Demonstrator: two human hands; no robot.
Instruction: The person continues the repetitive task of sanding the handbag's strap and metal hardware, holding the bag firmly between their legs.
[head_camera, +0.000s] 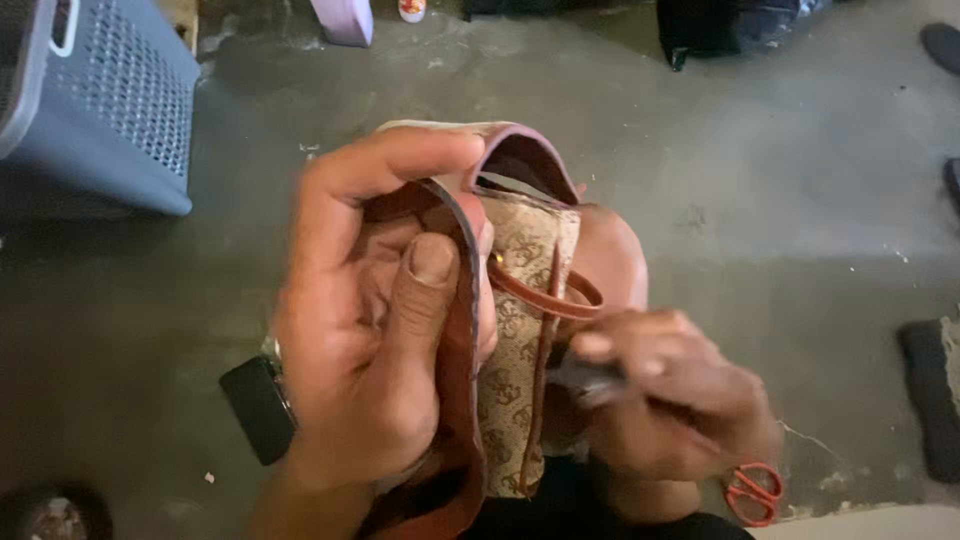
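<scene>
My left hand (375, 330) grips a patterned beige handbag (520, 330) with brown leather trim and straps, thumb pressed along its brown edge, fingers curled over the top. A dark watch sits on that wrist. My right hand (670, 400), blurred, holds a small dark tool (590, 378) against the bag's side next to a brown strap (550, 300). The tool's kind is unclear.
A blue-grey perforated plastic basket (110, 110) stands at the upper left on the concrete floor (780, 150). Red-handled scissors (755, 492) lie on the floor at lower right. Dark objects sit at the top (720, 25) and right edge (930, 400).
</scene>
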